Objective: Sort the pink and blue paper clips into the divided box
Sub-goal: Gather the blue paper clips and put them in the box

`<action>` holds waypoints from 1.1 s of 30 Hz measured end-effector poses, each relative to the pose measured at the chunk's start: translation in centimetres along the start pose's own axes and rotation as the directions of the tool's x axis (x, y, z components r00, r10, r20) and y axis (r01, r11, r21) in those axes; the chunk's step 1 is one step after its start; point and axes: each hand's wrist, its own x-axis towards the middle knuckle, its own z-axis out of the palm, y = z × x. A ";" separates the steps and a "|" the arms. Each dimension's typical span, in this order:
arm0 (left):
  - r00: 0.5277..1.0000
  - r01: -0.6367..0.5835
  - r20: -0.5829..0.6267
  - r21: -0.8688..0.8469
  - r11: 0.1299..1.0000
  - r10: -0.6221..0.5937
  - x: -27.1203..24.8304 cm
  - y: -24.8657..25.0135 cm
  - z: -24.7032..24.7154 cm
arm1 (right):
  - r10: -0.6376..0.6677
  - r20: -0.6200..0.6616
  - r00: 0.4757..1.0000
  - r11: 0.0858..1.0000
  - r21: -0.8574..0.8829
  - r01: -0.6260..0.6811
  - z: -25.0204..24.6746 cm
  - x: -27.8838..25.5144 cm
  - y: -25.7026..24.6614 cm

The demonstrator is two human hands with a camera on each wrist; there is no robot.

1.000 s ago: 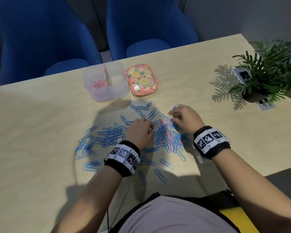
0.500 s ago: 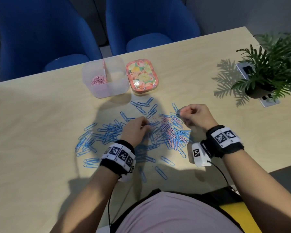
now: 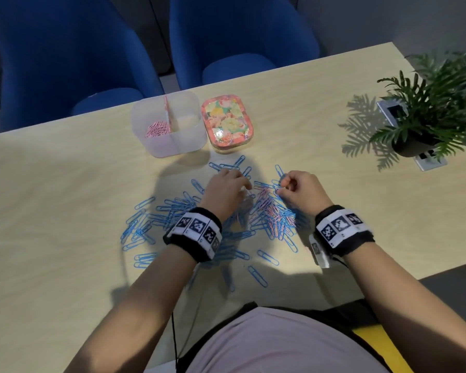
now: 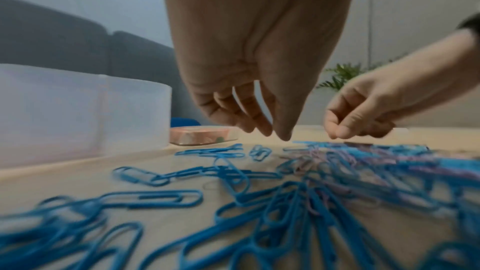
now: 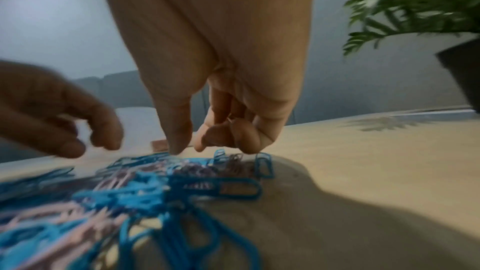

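Blue and pink paper clips lie mixed in a pile [image 3: 269, 214] on the table, with more blue clips [image 3: 151, 224] spread to its left. The translucent divided box [image 3: 189, 141] stands behind them; pink clips [image 3: 158, 129] fill its left compartment. My left hand [image 3: 246, 185] hovers over the pile's far edge, fingers hanging loosely and holding nothing [image 4: 272, 132]. My right hand [image 3: 281, 188] is at the pile's right side, fingers curled. In the right wrist view a thin pink clip [image 5: 230, 120] shows between the curled fingers of that hand [image 5: 187, 149].
A floral tin [image 3: 226, 122] sits right of the box. A potted plant [image 3: 428, 103] and a wall-socket plate [image 3: 431, 160] are at the far right. Two blue chairs [image 3: 65, 63] stand behind the table. The near table edge runs close to my body.
My left hand has moved forward over the pile toward the tin. My right hand has shifted slightly left, back onto the pile's edge.
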 end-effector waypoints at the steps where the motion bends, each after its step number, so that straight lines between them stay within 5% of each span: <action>1: 0.998 -0.048 0.034 0.029 0.998 0.047 0.6 0.2 0.3 | -0.014 0.017 1.000 0.998 -0.069 0.015 0.4 0.1 -0.1; 5: 0.989 -0.093 0.126 0.104 0.990 0.079 2.0 0.0 1.0 | -0.029 0.017 0.999 0.994 -0.103 0.031 0.6 0.3 -0.2; 8: 0.988 -0.066 0.146 0.109 0.992 0.050 2.3 -0.5 1.3 | 0.106 -0.107 0.989 0.966 0.247 -0.077 -0.5 0.1 -0.1; 11: 0.987 -0.027 0.162 0.093 0.995 0.011 2.3 -0.9 1.4 | 0.275 -0.127 0.953 0.792 0.592 -0.149 -2.2 -0.3 0.9; 15: 0.992 0.059 0.115 -0.125 0.990 -0.044 2.4 -0.1 0.5 | 0.280 -0.110 0.953 0.796 0.582 -0.167 -3.1 -0.7 2.5; 18: 0.967 0.253 0.144 -0.453 0.855 -0.210 2.9 0.9 0.7 | 0.325 -0.271 0.906 0.815 0.566 -0.124 -3.5 -0.5 3.3; 22: 0.875 0.480 0.359 -0.728 0.490 -0.324 3.9 1.8 0.6 | 0.326 -0.497 0.804 0.876 0.479 -0.059 -3.6 -0.7 3.8; 24: 0.905 0.426 0.323 -0.708 0.564 -0.278 4.2 2.0 0.4 | 0.306 -0.531 0.790 0.886 0.462 -0.033 -3.5 -0.7 3.4; 27: 0.956 0.289 0.218 -0.559 0.777 -0.199 4.6 1.8 0.7 | 0.330 -0.380 0.864 0.846 0.526 -0.092 -2.5 -0.9 2.3; 30: 0.978 0.188 0.163 -0.425 0.886 -0.130 4.9 1.6 0.7 | 0.267 -0.223 0.937 0.950 0.226 -0.217 -1.3 -1.1 1.5; 33: 0.980 0.065 0.198 -0.316 0.947 -0.001 4.8 1.7 0.4 | 0.226 -0.193 0.955 0.971 -0.037 -0.238 -0.5 -0.8 1.5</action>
